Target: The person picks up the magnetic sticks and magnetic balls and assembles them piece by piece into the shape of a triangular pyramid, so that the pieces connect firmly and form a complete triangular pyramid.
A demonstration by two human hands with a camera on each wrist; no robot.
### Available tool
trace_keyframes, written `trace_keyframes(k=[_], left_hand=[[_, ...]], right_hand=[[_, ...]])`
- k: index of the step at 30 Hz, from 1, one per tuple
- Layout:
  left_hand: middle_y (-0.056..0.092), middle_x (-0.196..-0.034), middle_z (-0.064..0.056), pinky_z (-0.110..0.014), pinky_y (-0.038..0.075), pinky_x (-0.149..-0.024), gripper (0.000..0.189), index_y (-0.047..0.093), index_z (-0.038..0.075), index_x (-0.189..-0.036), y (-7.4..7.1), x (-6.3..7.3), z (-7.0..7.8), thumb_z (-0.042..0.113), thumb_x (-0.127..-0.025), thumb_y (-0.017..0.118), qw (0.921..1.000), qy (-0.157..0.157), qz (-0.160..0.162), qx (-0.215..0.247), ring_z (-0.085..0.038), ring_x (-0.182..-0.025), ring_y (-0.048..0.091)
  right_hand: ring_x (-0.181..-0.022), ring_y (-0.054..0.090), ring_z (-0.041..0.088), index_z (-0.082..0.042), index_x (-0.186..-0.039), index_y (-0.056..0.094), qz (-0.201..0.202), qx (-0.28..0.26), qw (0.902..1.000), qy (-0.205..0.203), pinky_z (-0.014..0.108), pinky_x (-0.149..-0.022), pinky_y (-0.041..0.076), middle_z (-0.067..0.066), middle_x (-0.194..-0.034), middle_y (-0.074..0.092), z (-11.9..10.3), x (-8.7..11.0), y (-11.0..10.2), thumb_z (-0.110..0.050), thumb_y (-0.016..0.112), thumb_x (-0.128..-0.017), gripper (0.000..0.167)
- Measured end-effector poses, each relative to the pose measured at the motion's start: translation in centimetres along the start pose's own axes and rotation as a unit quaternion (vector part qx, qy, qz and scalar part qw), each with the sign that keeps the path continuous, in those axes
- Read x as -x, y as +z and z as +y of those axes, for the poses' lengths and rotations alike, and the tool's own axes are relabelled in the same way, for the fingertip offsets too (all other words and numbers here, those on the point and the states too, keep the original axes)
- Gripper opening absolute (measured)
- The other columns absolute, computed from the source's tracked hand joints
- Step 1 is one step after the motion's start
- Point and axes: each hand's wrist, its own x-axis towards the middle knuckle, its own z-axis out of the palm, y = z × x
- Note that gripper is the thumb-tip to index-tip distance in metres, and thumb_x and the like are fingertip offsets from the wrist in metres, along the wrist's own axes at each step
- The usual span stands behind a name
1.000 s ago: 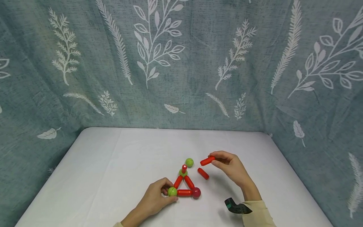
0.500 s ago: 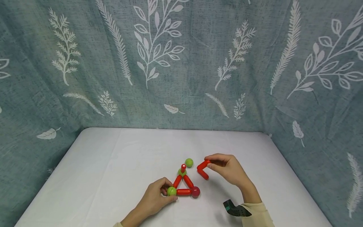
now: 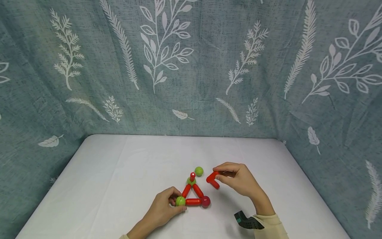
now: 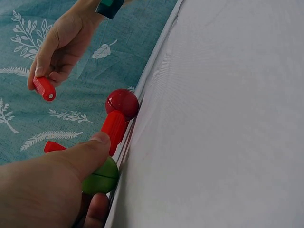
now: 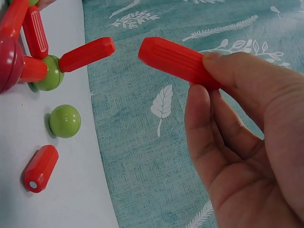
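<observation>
My left hand point(image 3: 164, 205) grips a green ball point(image 3: 180, 201) at the near left corner of a triangle of red rods and balls. A dark red ball point(image 3: 205, 201) forms the right corner, joined to the green one by a red rod point(image 3: 193, 202). From the far corner's green ball point(image 5: 53, 76) a further red rod point(image 5: 88, 54) sticks upward. My right hand point(image 3: 238, 179) pinches one end of a separate red rod point(image 5: 173, 59) between thumb and fingers, raised off the table. Its other end touches nothing in the right wrist view.
A loose red rod with a pale end point(image 5: 42, 168) lies on the white table point(image 3: 125, 172), partly behind the held rod in the head view. Near it sits a loose green ball point(image 3: 199, 171). A patterned teal cloth point(image 3: 191, 109) hangs behind the table.
My right hand has shifted slightly left and toward me, and its rod has tilted more steeply and come nearer the triangle in the head view. My left hand has stayed on the green ball.
</observation>
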Motion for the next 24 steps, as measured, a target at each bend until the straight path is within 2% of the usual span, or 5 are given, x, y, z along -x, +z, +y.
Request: trace_keyframes(k=[10, 24], left_hand=[[0.061, -0.087, 0.010, -0.018, 0.048, -0.068, 0.035, 0.066, 0.021, -0.103, -0.1, 0.0, -0.1, 0.031, -0.078, 0.090, 1.0000, -0.005, -0.005, -0.002, -0.004, -0.076, 0.055], [0.061, -0.087, 0.009, -0.017, 0.048, -0.068, 0.035, 0.066, 0.021, -0.103, -0.1, 0.0, 0.0, 0.029, -0.078, 0.090, 1.0000, -0.004, -0.004, 0.002, -0.005, -0.077, 0.055]], right_hand=[[-0.088, 0.069, 0.008, -0.013, -0.109, 0.079, -0.010, 0.028, 0.9990, -0.035, 0.022, -0.083, 0.059, 0.003, -0.105, 0.076, -0.5, 0.1, 0.4, -0.005, 0.078, -0.089, 0.022], [-0.078, 0.068, 0.005, -0.015, -0.108, 0.079, -0.039, 0.068, 0.9957, -0.048, 0.027, -0.079, 0.059, -0.002, -0.101, 0.076, -1.3, 0.0, 0.9, -0.012, 0.078, -0.090, 0.018]])
